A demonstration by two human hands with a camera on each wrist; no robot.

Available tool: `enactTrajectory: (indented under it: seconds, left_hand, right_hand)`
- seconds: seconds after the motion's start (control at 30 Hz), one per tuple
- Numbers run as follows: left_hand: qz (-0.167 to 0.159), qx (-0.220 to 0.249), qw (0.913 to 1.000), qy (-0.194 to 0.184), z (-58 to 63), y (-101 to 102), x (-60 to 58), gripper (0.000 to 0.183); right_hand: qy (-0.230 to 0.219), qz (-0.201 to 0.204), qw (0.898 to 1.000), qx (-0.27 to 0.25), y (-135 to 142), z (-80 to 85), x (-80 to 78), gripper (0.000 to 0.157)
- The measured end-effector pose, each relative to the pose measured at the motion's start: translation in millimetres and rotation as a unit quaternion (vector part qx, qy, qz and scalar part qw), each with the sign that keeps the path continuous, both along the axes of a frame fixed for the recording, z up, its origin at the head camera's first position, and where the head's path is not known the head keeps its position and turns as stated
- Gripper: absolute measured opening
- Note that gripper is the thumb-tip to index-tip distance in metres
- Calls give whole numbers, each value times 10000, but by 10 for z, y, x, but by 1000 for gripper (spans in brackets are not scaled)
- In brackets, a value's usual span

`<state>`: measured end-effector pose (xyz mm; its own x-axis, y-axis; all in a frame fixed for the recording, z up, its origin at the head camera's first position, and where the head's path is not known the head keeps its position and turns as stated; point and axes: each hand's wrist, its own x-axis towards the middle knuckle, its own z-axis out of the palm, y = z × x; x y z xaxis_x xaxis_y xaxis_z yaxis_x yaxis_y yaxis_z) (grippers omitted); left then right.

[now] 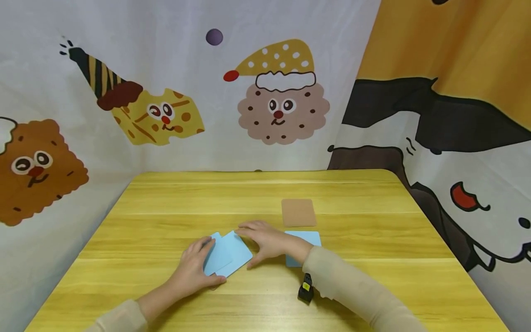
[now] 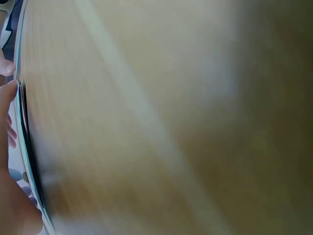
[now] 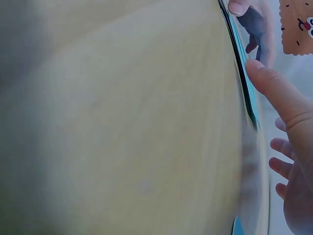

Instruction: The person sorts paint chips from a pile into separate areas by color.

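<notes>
Two light blue square cards [image 1: 232, 253] overlap at an angle near the table's middle, and a brownish sliver shows beneath them by the left thumb. My left hand [image 1: 192, 267] grips their left side, thumb at the near edge and fingers at the far edge. Around the right side my right hand [image 1: 265, 240] is spread, its index finger at the far corner and its thumb close to the right corner. From the right wrist view the cards [image 3: 244, 73] appear edge-on as a thin dark and blue stack, the right thumb by the edge.
Another light blue square card [image 1: 293, 260] lies partly behind my right forearm. Beyond it is a brown square card [image 1: 298, 212]. A black device with a yellow mark [image 1: 305, 289] sits at the right wrist. The wooden table [image 1: 186, 193] meets a cartoon-printed curtain [image 1: 224, 152].
</notes>
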<state>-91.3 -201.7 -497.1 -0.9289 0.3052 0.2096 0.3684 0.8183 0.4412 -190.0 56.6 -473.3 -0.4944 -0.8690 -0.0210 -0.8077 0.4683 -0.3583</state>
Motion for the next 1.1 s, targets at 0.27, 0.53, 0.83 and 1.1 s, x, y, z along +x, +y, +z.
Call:
enactTrajectory:
  seconds: [0.27, 0.53, 0.83, 1.1]
  left_hand:
    - [205, 81, 9998, 14, -14, -147, -29, 106]
    - [196, -65, 9997, 101, -41, -277, 7, 107]
    - [-57, 25, 9998, 162, -39, -368, 33, 102]
    - [-87, 99, 9999, -11, -29, -362, 12, 100]
  right_hand:
    - [54, 109, 9998, -145, -167, -23, -11, 98]
    - [-94, 118, 9998, -120, -387, -56, -18, 97]
    - [-232, 41, 9997, 101, -532, -108, -41, 98]
    - [-99, 59, 9999, 90, -537, -146, -46, 95]
